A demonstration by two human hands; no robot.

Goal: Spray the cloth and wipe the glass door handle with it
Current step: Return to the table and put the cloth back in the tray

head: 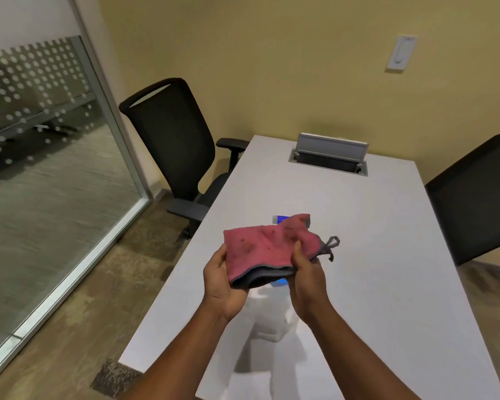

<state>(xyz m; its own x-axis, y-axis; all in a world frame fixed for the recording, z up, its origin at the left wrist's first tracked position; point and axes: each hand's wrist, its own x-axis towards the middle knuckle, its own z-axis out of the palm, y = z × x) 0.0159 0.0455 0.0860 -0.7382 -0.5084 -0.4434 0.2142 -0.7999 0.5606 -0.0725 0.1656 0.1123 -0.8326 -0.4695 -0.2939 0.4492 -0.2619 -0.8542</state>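
Observation:
Both my hands hold a folded pink cloth (267, 249) with a grey underside and stains, above the white table (387, 255). My left hand (221, 281) grips its left edge and my right hand (306, 281) grips its right side. A grey loop hangs off the cloth's right corner. Beneath the cloth stands a white spray bottle (272, 316) with a blue top, mostly hidden by the cloth and my hands; a blue and white tip (280, 219) shows past the cloth's far edge. No door handle is in view.
A glass wall (41, 174) with a frosted dot band runs along the left. A black office chair (173, 145) stands at the table's far left, another (479, 197) at the right. An open cable box (328, 157) sits in the table's far end.

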